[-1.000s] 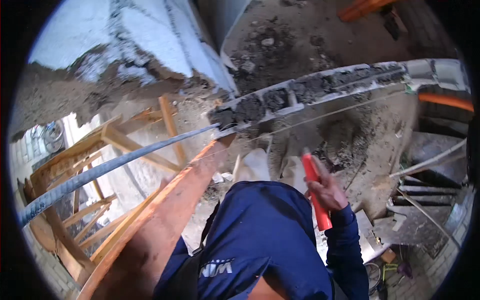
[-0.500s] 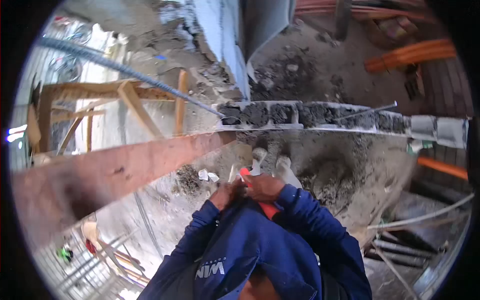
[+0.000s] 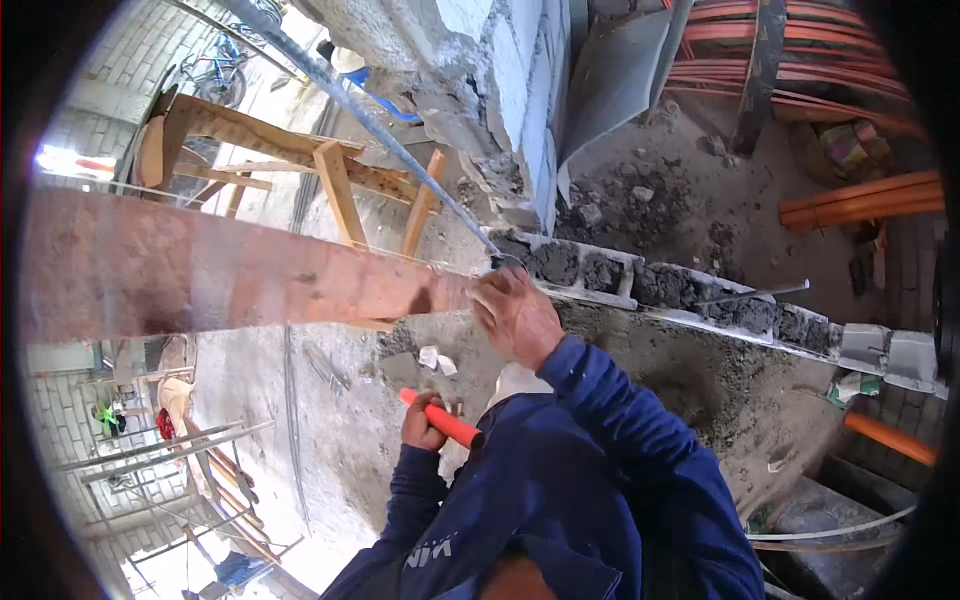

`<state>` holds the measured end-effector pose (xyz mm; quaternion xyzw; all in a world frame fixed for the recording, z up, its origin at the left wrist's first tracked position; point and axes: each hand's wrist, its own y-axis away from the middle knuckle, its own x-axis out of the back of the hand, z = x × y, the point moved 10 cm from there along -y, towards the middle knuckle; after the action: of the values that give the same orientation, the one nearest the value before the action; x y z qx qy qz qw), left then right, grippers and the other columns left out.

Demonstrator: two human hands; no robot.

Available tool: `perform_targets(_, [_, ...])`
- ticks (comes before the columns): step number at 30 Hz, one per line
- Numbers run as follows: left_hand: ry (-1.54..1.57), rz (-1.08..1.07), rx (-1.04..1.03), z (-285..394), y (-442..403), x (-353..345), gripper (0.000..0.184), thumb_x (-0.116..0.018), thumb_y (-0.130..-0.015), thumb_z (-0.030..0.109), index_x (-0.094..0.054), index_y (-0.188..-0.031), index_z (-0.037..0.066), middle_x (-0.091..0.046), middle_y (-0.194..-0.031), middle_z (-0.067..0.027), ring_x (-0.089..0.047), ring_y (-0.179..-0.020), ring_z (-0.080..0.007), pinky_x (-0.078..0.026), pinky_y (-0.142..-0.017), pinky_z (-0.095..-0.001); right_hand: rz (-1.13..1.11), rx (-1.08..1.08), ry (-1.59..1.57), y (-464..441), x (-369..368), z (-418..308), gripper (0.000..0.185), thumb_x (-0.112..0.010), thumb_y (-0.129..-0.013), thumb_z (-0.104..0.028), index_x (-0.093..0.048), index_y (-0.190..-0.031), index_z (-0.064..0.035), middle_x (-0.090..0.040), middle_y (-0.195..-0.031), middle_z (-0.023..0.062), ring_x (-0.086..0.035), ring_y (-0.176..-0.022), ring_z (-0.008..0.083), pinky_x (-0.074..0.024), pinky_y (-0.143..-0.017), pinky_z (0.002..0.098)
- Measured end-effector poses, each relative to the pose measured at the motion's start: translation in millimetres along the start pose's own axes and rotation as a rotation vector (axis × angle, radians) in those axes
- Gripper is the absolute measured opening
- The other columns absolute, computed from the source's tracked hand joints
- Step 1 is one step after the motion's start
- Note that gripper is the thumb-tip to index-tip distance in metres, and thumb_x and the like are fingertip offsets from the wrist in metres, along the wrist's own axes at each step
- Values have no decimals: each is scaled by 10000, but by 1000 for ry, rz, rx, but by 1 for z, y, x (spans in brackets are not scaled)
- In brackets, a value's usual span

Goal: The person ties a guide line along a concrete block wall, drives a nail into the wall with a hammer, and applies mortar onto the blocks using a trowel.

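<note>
My left hand (image 3: 424, 428) is closed around a short orange-red pipe (image 3: 455, 425), held low in front of my body. Farther forward, my right hand (image 3: 516, 315) has its fingers curled together at the near edge of the concrete block wall (image 3: 635, 280). They meet the end of a reddish-brown board (image 3: 330, 285), close to the foot of a steel rebar (image 3: 375, 130). Whatever those fingers pinch is hidden. Dark mortar (image 3: 672, 288) fills several of the block cells.
A second rod (image 3: 755, 294) sticks out of the wall at right. Beyond it lie orange pipes (image 3: 860, 198) and rubble (image 3: 640, 205). A timber frame (image 3: 265, 145) stands at left, beside a broken column (image 3: 450, 110). White scraps (image 3: 436, 360) lie on the floor.
My hands were together at my waist on the orange-red pipe. The right has let go and reached forward to the wall; the left has moved left with the pipe. The view has turned.
</note>
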<state>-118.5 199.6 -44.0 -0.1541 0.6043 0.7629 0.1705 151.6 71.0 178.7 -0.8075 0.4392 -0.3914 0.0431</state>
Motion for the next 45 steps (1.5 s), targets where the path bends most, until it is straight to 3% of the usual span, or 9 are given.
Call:
perform_targets(7, [-668, -7, -692, 95, 71, -132, 293, -711, -739, 176, -493, -912, 86, -517, -838, -2, -525, -733, -127, -473, -772, -342, -214, -69, 250, -47, -66, 32, 142, -510, -794, -181, -544, -840, -50, -556, -873, 118, -532, -861, 289, -430, -759, 389])
perform_targets(10, [-619, -275, -731, 102, 72, -172, 338, -729, -719, 157, -494, -955, 96, -531, -900, -19, -527, -786, -128, -471, -774, -341, -304, -151, 167, -49, -83, 46, 140, -502, -796, -176, -547, -836, -49, -554, -828, 117, -556, -824, 301, -451, -714, 400])
perform_targets(17, [-721, -154, -895, 108, 75, -191, 488, -719, -724, 120, -442, -1122, 76, -562, -998, -52, -553, -922, -154, -467, -808, -336, -292, -183, -48, -51, -103, 66, 146, -493, -799, -175, -523, -841, -38, -543, -809, 134, -558, -811, 313, -460, -694, 409])
perform_targets(20, [-780, -112, -870, 105, 73, -192, 415, -680, -768, 258, -467, -1036, 24, -562, -922, -69, -570, -809, -163, -464, -815, -348, -309, -175, -79, -53, -104, 65, 149, -497, -798, -177, -509, -850, -38, -537, -814, 138, -553, -817, 317, -458, -696, 413])
perform_targets(26, [-848, -90, -925, 110, 74, -201, 440, -701, -748, 269, -482, -1041, 25, -568, -964, -48, -560, -857, -154, -456, -812, -330, -332, -163, -99, -53, -108, 64, 152, -513, -777, -161, -493, -867, -41, -527, -824, 141, -548, -827, 321, -459, -699, 414])
perform_targets(32, [-747, -143, -961, 101, 76, -208, 485, -758, -684, 147, -475, -1057, 22, -562, -981, -62, -553, -878, -155, -460, -785, -285, -347, -168, -119, -53, -115, 65, 161, -531, -747, -146, -489, -861, -41, -531, -832, 144, -550, -849, 323, -463, -713, 417])
perform_targets(35, [-824, -28, -1001, 100, 65, -190, 554, -774, -668, 163, -440, -1084, 14, -551, -992, -67, -547, -882, -152, -453, -799, -275, -345, -175, -130, -54, -114, 64, 166, -536, -748, -150, -489, -861, -39, -531, -832, 147, -549, -849, 324, -463, -714, 415])
perform_targets(41, [-799, 36, -1185, 104, 67, -197, 560, -710, -696, 8, -377, -1146, 30, -524, -1037, -71, -526, -917, -147, -435, -806, -285, -309, -136, -158, -56, -118, 66, 180, -547, -757, -166, -487, -859, -31, -531, -830, 155, -550, -838, 335, -456, -717, 419])
perform_targets(45, [-896, 42, -1212, 103, 65, -198, 538, -702, -707, 15, -380, -1138, 33, -523, -1023, -72, -526, -906, -150, -438, -796, -289, -313, -188, -206, -55, -121, 71, 185, -545, -769, -179, -484, -860, -30, -530, -828, 162, -549, -818, 346, -448, -717, 425])
